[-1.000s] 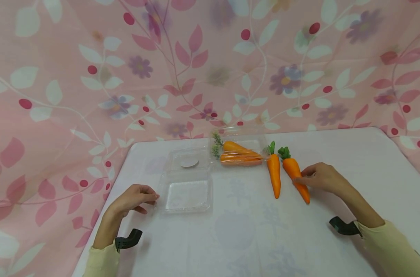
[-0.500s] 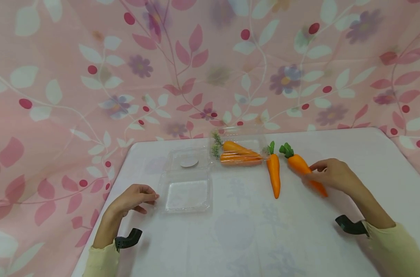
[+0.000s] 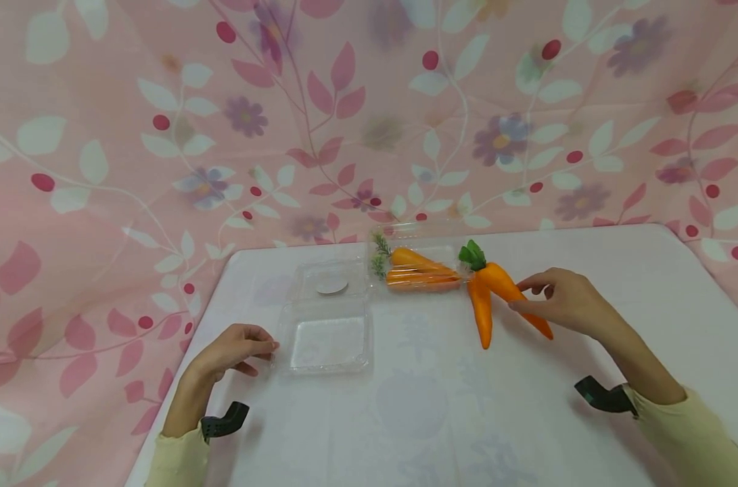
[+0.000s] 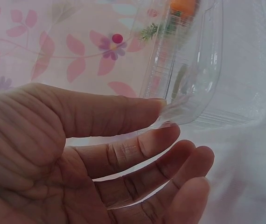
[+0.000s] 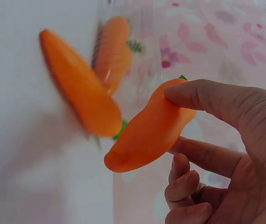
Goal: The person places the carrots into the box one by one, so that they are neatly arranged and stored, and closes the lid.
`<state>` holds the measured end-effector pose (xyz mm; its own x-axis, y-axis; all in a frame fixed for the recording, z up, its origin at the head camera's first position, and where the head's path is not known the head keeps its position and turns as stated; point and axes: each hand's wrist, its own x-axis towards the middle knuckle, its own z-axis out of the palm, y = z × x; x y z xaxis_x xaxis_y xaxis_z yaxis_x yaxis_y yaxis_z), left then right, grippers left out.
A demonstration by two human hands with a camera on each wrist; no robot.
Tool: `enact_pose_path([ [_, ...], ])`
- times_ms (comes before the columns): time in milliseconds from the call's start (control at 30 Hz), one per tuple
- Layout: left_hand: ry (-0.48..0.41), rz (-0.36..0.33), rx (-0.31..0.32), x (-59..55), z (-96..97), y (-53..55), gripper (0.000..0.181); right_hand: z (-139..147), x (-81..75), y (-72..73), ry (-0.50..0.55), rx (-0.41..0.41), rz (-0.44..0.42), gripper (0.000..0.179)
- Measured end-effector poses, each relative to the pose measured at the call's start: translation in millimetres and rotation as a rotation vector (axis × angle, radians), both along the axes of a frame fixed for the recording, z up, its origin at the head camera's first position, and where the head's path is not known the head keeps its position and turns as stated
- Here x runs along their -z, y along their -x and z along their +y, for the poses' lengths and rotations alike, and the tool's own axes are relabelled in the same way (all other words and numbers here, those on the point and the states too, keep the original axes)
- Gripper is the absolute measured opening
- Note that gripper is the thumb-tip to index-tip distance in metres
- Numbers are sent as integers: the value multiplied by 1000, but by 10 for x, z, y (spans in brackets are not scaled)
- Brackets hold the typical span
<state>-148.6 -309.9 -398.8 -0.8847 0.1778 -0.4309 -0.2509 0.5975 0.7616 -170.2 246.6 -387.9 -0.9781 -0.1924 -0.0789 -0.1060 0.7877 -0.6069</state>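
Between thumb and fingers my right hand (image 3: 566, 301) pinches an orange carrot (image 3: 507, 284) with a leafy green top. In the head view that top overlaps the upper end of a second carrot (image 3: 481, 314), which lies on the table; the right wrist view shows the held carrot (image 5: 147, 128) in front of the lying carrot (image 5: 79, 86). My left hand (image 3: 237, 348) pinches the left edge of an open clear plastic container (image 3: 329, 368) between thumb and index finger, as the left wrist view shows at the container's corner (image 4: 189, 105). The other left fingers are loosely curled.
Behind, a clear plastic box (image 3: 417, 233) holds several carrots with feathery green tops. A pale round disc (image 3: 332, 287) lies at the open container's lid half. The white-clothed table (image 3: 405, 433) ends at a pink floral curtain (image 3: 369, 135).
The right hand has lifted its carrot off the table, first shifting right, then back left and up toward the other carrot. The left hand and container stay where they were.
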Motion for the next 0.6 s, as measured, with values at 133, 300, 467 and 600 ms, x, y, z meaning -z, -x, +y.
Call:
enact_pose_path([
  [133, -3, -1, 5, 1, 2, 3, 28, -226, -83, -8, 48, -48, 19, 45],
  [300, -7, -2, 9, -1, 2, 8, 28, -508, -151, 27, 108, -126, 33, 40],
  [467, -6, -1, 6, -7, 5, 6, 28, -793, -163, 84, 165, -194, 38, 39],
  [600, -13, -2, 5, -15, 6, -3, 29, -1019, -172, 107, 188, -235, 19, 39],
])
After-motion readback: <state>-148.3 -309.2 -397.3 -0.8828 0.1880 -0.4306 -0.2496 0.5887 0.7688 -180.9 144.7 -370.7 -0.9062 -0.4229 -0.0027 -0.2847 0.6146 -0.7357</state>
